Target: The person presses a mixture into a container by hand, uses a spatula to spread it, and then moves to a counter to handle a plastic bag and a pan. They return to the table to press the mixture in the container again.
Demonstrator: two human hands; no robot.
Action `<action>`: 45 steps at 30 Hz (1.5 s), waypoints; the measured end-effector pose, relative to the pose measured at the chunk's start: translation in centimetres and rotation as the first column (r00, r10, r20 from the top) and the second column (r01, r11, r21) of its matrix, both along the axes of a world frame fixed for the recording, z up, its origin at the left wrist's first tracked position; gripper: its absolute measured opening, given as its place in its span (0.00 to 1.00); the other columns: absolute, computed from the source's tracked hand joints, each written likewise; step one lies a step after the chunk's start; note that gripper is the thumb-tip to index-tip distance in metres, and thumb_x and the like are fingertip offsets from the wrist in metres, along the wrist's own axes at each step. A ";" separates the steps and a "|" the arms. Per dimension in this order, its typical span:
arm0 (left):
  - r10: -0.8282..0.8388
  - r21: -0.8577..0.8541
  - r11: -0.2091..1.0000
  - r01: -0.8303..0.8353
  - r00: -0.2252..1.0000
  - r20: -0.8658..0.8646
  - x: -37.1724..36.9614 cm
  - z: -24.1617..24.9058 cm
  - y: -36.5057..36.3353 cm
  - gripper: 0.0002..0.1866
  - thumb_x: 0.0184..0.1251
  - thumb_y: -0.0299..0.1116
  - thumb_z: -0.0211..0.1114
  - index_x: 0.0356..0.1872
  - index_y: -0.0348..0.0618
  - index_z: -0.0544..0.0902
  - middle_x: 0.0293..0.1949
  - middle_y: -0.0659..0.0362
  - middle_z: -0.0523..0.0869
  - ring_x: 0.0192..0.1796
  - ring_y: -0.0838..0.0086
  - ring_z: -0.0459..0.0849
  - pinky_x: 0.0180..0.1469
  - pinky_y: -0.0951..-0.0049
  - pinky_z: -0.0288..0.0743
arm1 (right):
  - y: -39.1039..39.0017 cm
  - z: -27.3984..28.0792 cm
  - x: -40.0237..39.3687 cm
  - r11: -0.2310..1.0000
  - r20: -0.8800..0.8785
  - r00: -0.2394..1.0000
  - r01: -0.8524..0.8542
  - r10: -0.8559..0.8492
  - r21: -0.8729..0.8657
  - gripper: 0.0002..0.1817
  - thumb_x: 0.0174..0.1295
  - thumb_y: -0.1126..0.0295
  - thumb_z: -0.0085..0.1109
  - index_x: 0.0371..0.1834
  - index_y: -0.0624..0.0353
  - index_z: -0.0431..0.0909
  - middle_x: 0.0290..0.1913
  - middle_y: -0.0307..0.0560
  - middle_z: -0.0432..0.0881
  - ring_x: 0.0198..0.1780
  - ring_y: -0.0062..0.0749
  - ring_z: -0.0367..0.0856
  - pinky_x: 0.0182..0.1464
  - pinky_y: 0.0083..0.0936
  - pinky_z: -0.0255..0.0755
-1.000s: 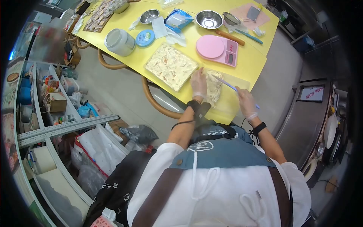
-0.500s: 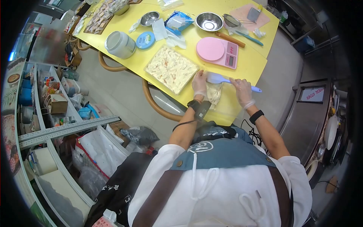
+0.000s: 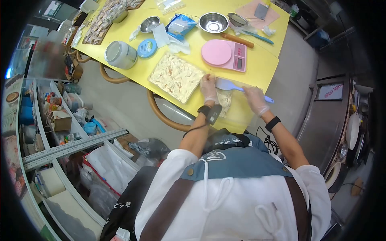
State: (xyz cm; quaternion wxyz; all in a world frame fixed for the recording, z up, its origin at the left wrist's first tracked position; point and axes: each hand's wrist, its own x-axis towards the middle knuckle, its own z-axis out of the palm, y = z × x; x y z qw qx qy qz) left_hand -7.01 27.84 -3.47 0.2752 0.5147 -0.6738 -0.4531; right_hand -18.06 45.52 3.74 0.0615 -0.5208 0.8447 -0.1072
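Note:
My gloved right hand (image 3: 256,99) is closed around the handle of a lavender spatula (image 3: 226,84). The blade points left, over a clear plastic sheet or bag (image 3: 243,114) lying near the table edge. A strip of pale creamy mixture (image 3: 223,103) lies on or in that plastic, below the blade. Close to the blade's tip, my gloved left hand (image 3: 208,87) has its fingers pinched at the plastic's upper left; what they grip is hidden. Just left of it sits a rectangular tray of lumpy cream-coloured mixture (image 3: 176,78).
A pink kitchen scale (image 3: 219,53) and a wooden rolling pin (image 3: 237,40) lie beyond my hands. Behind the tray stand a large jar (image 3: 120,55), its blue lid (image 3: 147,48), a blue packet (image 3: 180,25) and a steel bowl (image 3: 213,23). A chair (image 3: 159,110) touches the table's left side.
My view has shifted slightly, so the table items sit further left. The spatula's handle end has swung a little towards me, with my right hand still on it. My left hand stays near the blade.

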 end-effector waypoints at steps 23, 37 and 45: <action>-0.244 -0.269 0.926 0.264 0.964 0.106 9.1 1.6 3.9 0.13 0.54 0.25 0.58 0.42 0.36 0.80 0.39 0.49 0.82 0.44 0.57 0.78 0.49 0.65 0.70 | 4.7 -3.8 4.6 0.921 0.302 0.951 -0.064 -0.060 0.383 0.07 0.60 0.74 0.43 0.38 0.66 0.67 0.27 0.60 0.80 0.30 0.54 0.82 0.30 0.42 0.75; -0.220 0.069 0.974 0.216 0.975 0.045 11.8 1.2 5.0 0.14 0.63 0.31 0.57 0.46 0.35 0.80 0.40 0.49 0.84 0.42 0.64 0.83 0.47 0.72 0.73 | 4.9 -4.6 6.7 0.921 0.304 0.953 -0.121 0.003 0.370 0.08 0.60 0.73 0.44 0.37 0.67 0.68 0.28 0.63 0.80 0.32 0.54 0.82 0.32 0.42 0.75; -0.046 0.401 0.911 0.095 0.990 -0.131 13.3 1.9 4.8 0.13 0.63 0.30 0.58 0.45 0.33 0.79 0.40 0.50 0.85 0.41 0.71 0.83 0.44 0.75 0.73 | 2.5 2.6 7.4 0.890 0.291 0.956 -0.170 0.044 0.423 0.09 0.61 0.71 0.42 0.38 0.65 0.69 0.29 0.63 0.80 0.33 0.55 0.82 0.34 0.44 0.74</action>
